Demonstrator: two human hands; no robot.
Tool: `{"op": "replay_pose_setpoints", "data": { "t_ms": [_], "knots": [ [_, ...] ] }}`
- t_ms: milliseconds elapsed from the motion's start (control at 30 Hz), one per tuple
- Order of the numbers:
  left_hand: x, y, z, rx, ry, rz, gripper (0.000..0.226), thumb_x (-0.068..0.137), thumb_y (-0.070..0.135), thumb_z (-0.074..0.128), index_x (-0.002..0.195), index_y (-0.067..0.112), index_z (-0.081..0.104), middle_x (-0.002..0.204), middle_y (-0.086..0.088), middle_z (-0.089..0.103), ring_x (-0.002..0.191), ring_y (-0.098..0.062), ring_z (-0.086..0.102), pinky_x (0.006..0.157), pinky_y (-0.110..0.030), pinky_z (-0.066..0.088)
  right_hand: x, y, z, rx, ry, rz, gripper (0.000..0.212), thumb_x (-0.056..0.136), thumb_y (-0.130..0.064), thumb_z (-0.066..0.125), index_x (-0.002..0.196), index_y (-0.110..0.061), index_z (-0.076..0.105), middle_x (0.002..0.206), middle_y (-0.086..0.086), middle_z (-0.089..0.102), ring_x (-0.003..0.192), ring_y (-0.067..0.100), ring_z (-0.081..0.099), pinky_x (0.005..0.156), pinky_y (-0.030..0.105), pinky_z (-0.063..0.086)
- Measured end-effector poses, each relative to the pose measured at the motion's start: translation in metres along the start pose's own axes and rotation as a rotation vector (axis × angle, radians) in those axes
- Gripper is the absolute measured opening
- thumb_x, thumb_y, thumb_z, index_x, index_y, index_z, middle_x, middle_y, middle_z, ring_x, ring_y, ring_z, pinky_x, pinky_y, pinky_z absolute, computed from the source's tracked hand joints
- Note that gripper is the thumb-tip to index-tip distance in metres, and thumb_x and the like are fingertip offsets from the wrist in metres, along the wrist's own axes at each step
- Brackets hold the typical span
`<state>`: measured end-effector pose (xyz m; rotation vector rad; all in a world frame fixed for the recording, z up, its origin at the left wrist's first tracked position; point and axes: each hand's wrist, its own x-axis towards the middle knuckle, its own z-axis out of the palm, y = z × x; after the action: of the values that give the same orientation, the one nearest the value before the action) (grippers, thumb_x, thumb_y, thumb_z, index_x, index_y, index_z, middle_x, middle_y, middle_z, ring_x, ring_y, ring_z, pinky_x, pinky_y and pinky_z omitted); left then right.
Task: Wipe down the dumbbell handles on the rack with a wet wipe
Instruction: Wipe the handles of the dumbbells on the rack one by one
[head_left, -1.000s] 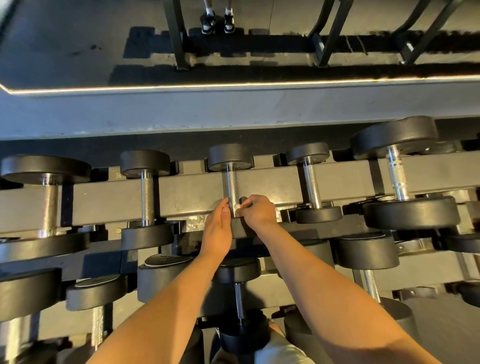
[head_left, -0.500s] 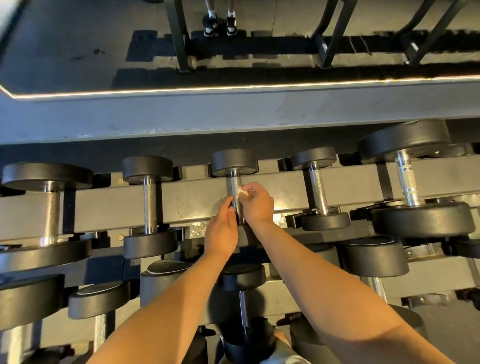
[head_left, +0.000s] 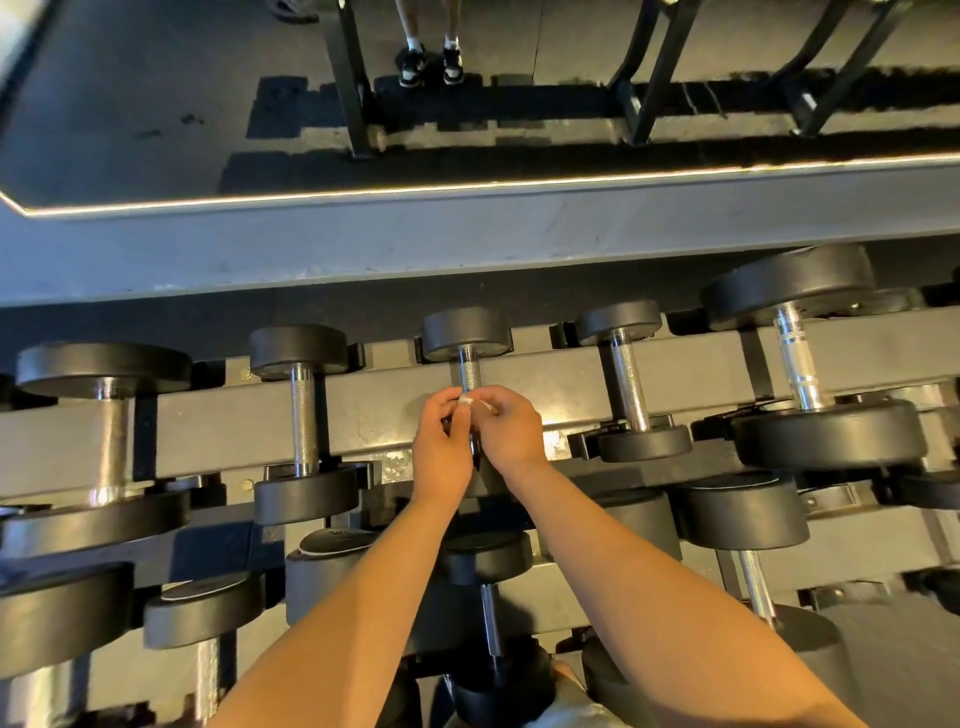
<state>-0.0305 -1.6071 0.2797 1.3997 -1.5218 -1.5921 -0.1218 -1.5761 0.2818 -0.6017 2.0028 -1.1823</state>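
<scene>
A black dumbbell rack (head_left: 374, 415) holds rows of black dumbbells with chrome handles. The middle dumbbell of the top row shows its knurled handle (head_left: 469, 373) above my hands. My left hand (head_left: 442, 449) and my right hand (head_left: 510, 434) meet around the middle of that handle, fingers curled. A small white wet wipe (head_left: 472, 401) peeks out between my fingertips, pressed against the handle. The lower part of this handle and its near head are hidden behind my hands.
Neighbouring top-row dumbbells stand at left (head_left: 304, 415) and right (head_left: 627, 384), with a larger one (head_left: 800, 364) far right. Lower rows hold more dumbbells (head_left: 488, 618). A wall mirror (head_left: 467, 93) above reflects machine frames and a person's shoes (head_left: 430, 62).
Both hands slid up the middle dumbbell's handle from its near end toward the middle, keeping the wipe on it.
</scene>
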Motion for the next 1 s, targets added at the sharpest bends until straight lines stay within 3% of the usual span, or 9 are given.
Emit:
{"op": "replay_pose_setpoints", "data": {
  "t_ms": [133,233,367,500,733,900,1000],
  "knots": [
    [0.028,0.004,0.001,-0.091,0.089,-0.133,0.015,0.101,0.014,0.058,0.112,0.02,0.066,0.108,-0.001,0.071,0.098,-0.012,0.068,0.078,-0.019,0.055,0.006,0.016,0.01,-0.042,-0.037,-0.05,0.032,0.097,-0.021,0.05,0.117,-0.037,0.071,0.11,-0.015,0.071,0.106,0.009,0.064,0.1,0.042,0.052],
    [0.042,0.001,-0.001,-0.06,0.176,-0.109,0.014,0.101,0.014,0.059,0.11,0.022,0.067,0.109,0.001,0.07,0.102,-0.014,0.068,0.086,-0.026,0.057,0.013,0.029,0.011,-0.162,0.081,-0.141,0.031,0.097,-0.025,0.056,0.124,-0.036,0.068,0.121,-0.014,0.067,0.119,0.011,0.055,0.107,0.042,0.044],
    [0.061,0.001,0.003,0.034,0.151,0.011,0.022,0.1,0.016,0.06,0.121,0.021,0.067,0.117,0.005,0.067,0.106,-0.005,0.063,0.092,-0.019,0.05,0.01,0.037,0.011,-0.112,0.101,-0.124,0.034,0.1,-0.024,0.057,0.133,-0.028,0.064,0.125,-0.008,0.064,0.118,0.009,0.054,0.106,0.036,0.047],
    [0.07,-0.005,0.013,0.029,0.058,0.009,0.03,0.098,0.014,0.064,0.128,0.018,0.067,0.123,0.002,0.068,0.112,-0.009,0.064,0.1,-0.025,0.05,0.01,0.041,0.018,-0.085,0.127,-0.076,0.032,0.1,-0.026,0.055,0.131,-0.032,0.064,0.122,-0.012,0.065,0.114,0.008,0.058,0.103,0.037,0.05],
    [0.053,-0.012,0.006,0.064,0.11,0.026,0.021,0.099,0.008,0.06,0.104,0.023,0.074,0.102,0.009,0.072,0.09,0.012,0.064,0.086,-0.011,0.052,0.009,0.039,0.017,-0.146,0.123,-0.068,0.032,0.101,-0.027,0.053,0.132,-0.033,0.061,0.121,-0.014,0.064,0.11,0.005,0.058,0.1,0.036,0.052],
    [0.053,-0.014,0.006,0.007,0.074,0.051,0.029,0.099,0.012,0.063,0.126,0.022,0.068,0.115,0.008,0.069,0.105,0.001,0.065,0.093,-0.017,0.052,0.009,0.04,0.016,-0.117,0.121,-0.071,0.031,0.101,-0.026,0.054,0.131,-0.033,0.063,0.119,-0.013,0.065,0.11,0.006,0.058,0.1,0.035,0.051],
    [0.066,-0.006,0.012,-0.024,0.092,0.015,0.028,0.095,0.012,0.069,0.121,0.023,0.071,0.114,0.007,0.071,0.103,-0.002,0.067,0.092,-0.019,0.054,0.009,0.041,0.015,-0.098,0.128,-0.075,0.031,0.101,-0.025,0.054,0.13,-0.032,0.064,0.121,-0.012,0.065,0.111,0.006,0.058,0.101,0.034,0.051]
  ]
}}
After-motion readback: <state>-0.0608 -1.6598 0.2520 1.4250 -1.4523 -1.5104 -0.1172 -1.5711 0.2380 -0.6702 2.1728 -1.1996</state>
